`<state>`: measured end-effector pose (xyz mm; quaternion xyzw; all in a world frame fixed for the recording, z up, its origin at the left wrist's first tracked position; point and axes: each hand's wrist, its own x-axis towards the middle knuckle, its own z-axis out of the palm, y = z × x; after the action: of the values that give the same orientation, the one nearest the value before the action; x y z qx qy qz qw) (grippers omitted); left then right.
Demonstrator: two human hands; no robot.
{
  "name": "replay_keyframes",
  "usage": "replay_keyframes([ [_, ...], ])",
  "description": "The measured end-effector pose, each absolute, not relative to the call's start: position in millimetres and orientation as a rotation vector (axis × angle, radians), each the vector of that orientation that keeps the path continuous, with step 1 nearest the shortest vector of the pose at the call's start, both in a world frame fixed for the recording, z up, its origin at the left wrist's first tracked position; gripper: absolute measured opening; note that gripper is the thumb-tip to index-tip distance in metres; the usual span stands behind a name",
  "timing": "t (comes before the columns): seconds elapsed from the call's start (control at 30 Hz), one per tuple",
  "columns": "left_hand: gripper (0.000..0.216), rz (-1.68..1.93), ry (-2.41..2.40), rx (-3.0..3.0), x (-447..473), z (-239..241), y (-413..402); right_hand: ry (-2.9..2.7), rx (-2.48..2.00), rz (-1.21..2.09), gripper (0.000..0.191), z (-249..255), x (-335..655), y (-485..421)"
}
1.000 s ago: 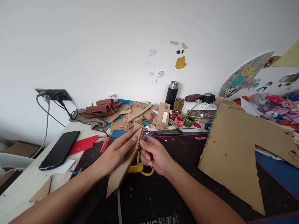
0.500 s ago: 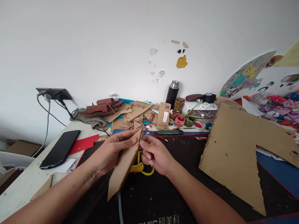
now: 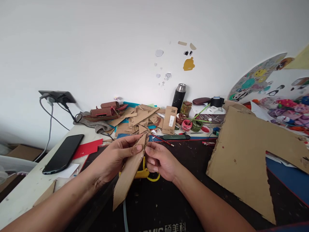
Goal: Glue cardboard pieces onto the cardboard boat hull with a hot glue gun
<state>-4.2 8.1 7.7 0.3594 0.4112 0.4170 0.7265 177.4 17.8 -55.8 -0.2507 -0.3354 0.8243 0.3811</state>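
Observation:
Both of my hands hold a long, pointed piece of brown cardboard (image 3: 127,178) edge-on above the dark cutting mat (image 3: 169,206). My left hand (image 3: 116,158) grips it from the left, fingers curled over its upper part, thumb by the top edge. Pinching the same top end from the right is my right hand (image 3: 160,161), fingers closed. A yellow-handled tool (image 3: 145,174) lies on the mat just beneath the hands, partly hidden by them.
A large cut cardboard sheet (image 3: 246,154) lies at right. Cardboard scraps (image 3: 137,120), a brown model boat (image 3: 106,112), a black flask (image 3: 179,96), paint pots (image 3: 190,125) and a utility knife (image 3: 175,137) crowd the back. A black phone (image 3: 64,153) and red paper (image 3: 88,148) lie left.
My left fingers have curled in over the cardboard piece, which sits slightly more upright. Both hands stay in nearly the same place.

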Motion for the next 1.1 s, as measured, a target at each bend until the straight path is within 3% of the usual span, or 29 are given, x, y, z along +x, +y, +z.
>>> replay_keyframes([
  [0.57,0.050,0.940,0.913,0.767,-0.9,4.9,6.8,-0.891,-0.607,2.125,0.055,-55.6,181.5,19.1],
  [1.1,0.047,0.945,0.881,0.819,-1.4,0.6,6.6,-0.914,-0.574,2.128,0.053,-57.5,180.5,19.3],
])
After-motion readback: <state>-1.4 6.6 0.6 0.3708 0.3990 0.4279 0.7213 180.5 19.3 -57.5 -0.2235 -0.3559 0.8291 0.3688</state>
